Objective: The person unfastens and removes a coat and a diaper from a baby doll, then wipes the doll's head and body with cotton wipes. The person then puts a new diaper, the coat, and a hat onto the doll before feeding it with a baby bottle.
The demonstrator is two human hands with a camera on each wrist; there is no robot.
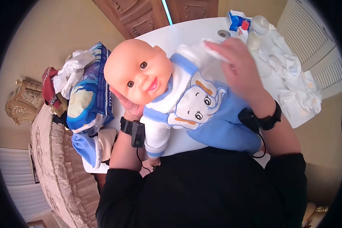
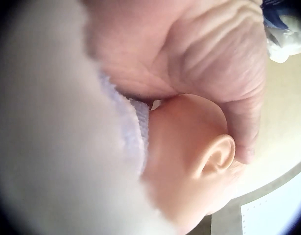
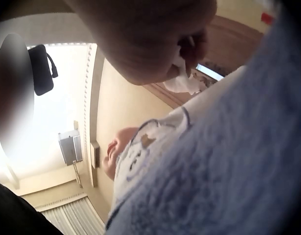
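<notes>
A baby doll (image 1: 138,70) with a bald head leans back over the white table, face up, in a white and blue outfit with an elephant (image 1: 197,106) on the chest. My left hand (image 1: 128,107) holds the doll's head from behind and below. In the left wrist view this hand (image 2: 209,58) curves around the back of the head, close to the ear (image 2: 219,155). Slightly blurred, my right hand (image 1: 241,70) is raised over the doll's outstretched arm and pinches a white wipe (image 3: 182,83). The doll's sleeve (image 1: 192,53) passes beneath it.
Blue diaper packs (image 1: 91,98) with clothes piled on them stand at the left, a blue knit hat (image 1: 85,146) in front. At the back right of the table (image 1: 167,36) are a baby bottle (image 1: 255,36), a red-capped bottle (image 1: 243,30) and crumpled white wipes (image 1: 292,76).
</notes>
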